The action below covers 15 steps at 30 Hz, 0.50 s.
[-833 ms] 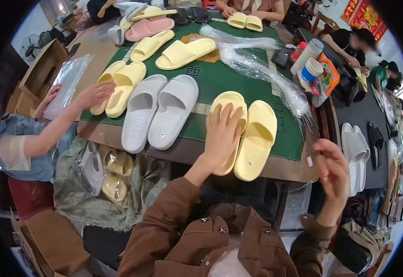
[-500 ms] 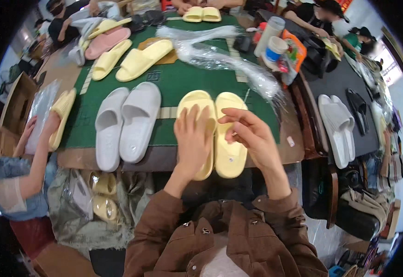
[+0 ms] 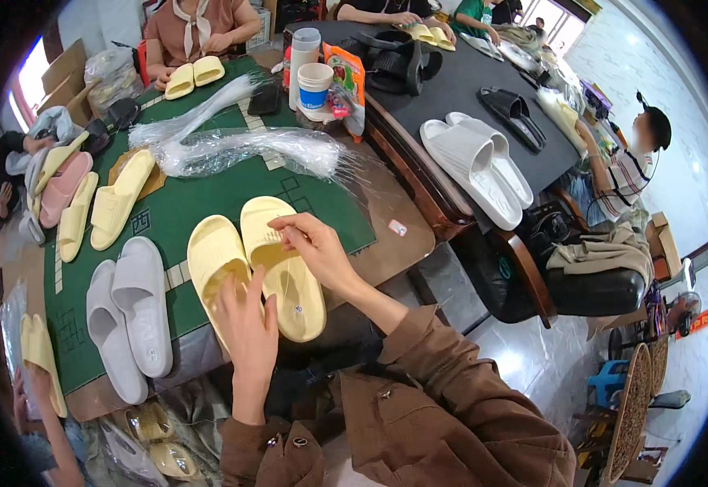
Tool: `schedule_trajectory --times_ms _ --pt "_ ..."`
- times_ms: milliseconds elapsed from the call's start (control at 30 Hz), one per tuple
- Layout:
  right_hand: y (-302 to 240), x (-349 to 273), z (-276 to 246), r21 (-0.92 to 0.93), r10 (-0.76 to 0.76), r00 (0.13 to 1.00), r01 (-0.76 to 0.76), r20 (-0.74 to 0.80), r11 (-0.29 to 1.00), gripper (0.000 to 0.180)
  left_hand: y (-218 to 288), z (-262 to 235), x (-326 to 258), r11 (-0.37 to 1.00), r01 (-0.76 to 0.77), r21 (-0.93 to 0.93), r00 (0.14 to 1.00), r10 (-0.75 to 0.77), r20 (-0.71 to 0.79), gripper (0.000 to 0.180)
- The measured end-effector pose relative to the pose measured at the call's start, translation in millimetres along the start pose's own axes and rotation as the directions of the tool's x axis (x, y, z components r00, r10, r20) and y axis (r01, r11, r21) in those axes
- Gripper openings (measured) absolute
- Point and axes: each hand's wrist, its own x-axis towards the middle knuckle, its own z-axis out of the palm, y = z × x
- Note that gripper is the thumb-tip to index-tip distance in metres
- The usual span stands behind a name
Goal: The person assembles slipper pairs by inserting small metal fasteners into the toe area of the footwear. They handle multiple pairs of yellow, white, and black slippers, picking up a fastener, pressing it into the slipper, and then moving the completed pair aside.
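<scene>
A pair of pale yellow slippers lies side by side on the green-topped table in front of me. Over the left yellow slipper (image 3: 208,243) is my left hand (image 3: 250,341), its fingers stretched apart and slightly blurred. My right hand (image 3: 321,252) is at the strap of the right yellow slipper (image 3: 301,304), thumb and fingers curled together in a pinch. Whatever those fingertips hold, if anything, is too small to make out. Just left of the pair rests a set of grey slippers (image 3: 141,304), toes pointing away from me.
Clear plastic strands (image 3: 208,154) spread across the green mat (image 3: 183,207). Behind them stand a paper cup (image 3: 314,85) and a bottle (image 3: 304,49). More yellow slippers (image 3: 123,199) and a pink slipper (image 3: 66,187) lie at left. Co-workers handle slippers around the tables. A black chair (image 3: 597,284) stands at right.
My view has swung to the right, so the table appears turned. My left hand has drawn back toward the slipper's heel; my right hand's fingers have closed together near the right strap.
</scene>
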Motion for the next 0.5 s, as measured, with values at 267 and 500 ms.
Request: schedule_trajectory --times_ms 267,500 --pt "-2 1 6 -0.304 -0.252 0.968 0.244 0.014 0.921 0.021 -9 24 21 0.99 -0.039 0.139 0.998 0.034 0.045 0.034" --pt "-3 -15 16 -0.267 -0.222 0.974 0.202 -0.043 0.942 0.022 10 18 2 0.992 0.058 0.112 0.994 -0.068 0.082 0.041"
